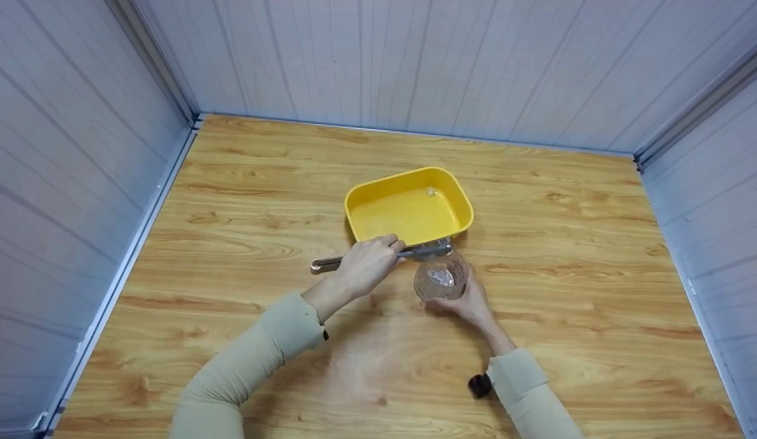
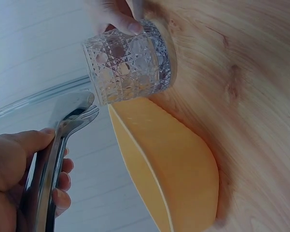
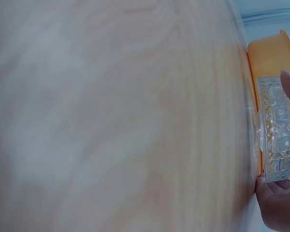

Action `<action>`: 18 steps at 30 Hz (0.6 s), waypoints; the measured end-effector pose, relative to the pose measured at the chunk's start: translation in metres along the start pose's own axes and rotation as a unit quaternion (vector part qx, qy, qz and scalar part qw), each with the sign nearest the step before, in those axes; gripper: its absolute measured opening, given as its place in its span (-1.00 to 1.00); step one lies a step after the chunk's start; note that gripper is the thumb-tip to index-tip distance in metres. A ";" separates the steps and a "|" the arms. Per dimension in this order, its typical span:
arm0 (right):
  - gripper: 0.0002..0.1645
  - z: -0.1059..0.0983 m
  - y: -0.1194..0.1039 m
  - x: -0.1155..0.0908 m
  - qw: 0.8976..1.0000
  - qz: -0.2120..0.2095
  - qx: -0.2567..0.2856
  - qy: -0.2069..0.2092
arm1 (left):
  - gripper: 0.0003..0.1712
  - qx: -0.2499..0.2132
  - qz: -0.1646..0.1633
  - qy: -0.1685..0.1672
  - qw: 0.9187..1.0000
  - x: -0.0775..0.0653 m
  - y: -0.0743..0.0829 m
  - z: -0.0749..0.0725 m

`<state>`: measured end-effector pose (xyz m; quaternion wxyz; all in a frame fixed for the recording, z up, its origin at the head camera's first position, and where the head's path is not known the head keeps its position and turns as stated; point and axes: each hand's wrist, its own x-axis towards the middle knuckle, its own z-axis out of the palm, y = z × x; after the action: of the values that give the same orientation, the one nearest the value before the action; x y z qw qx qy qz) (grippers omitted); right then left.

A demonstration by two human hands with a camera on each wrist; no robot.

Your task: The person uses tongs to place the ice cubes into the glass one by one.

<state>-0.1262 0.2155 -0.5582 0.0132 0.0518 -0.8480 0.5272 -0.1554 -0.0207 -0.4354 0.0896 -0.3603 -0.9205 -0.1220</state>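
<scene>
My left hand (image 1: 367,265) grips metal serving tongs (image 2: 53,166) along their arms. In the left wrist view the tong tips are close together beside the rim of a clear cut-glass tumbler (image 2: 130,65), and I see nothing between them. My right hand (image 1: 473,300) holds the tumbler round its side, thumb on one side and fingers on the other. Just beyond the glass is a yellow rectangular tub (image 1: 408,213). A small clear lump (image 1: 431,191) lies in the tub's far right corner. Whether the glass holds anything is hard to tell through its pattern.
The wood-grain tabletop (image 1: 244,201) spreads around the tub and hands. Pale panel walls (image 1: 390,67) close it off at the back and both sides. A small black object (image 1: 479,385) sits by the right sleeve's cuff.
</scene>
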 end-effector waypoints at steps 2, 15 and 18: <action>0.26 0.001 0.000 -0.001 1.000 -0.005 0.004 0.004 | -0.85 -0.001 0.002 0.002 1.000 -0.001 0.000 -0.001; 0.20 -0.003 -0.023 -0.003 1.000 0.019 0.018 -0.013 | -0.74 -0.004 0.005 0.003 1.000 -0.005 -0.002 0.001; 0.15 -0.004 -0.036 -0.005 1.000 0.018 0.019 -0.015 | -0.69 -0.006 -0.004 -0.002 1.000 -0.005 -0.003 0.001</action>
<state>-0.1177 0.2039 -0.5244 -0.0102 0.0443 -0.8388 0.5426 -0.1543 -0.0258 -0.4384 0.0847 -0.3572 -0.9215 -0.1269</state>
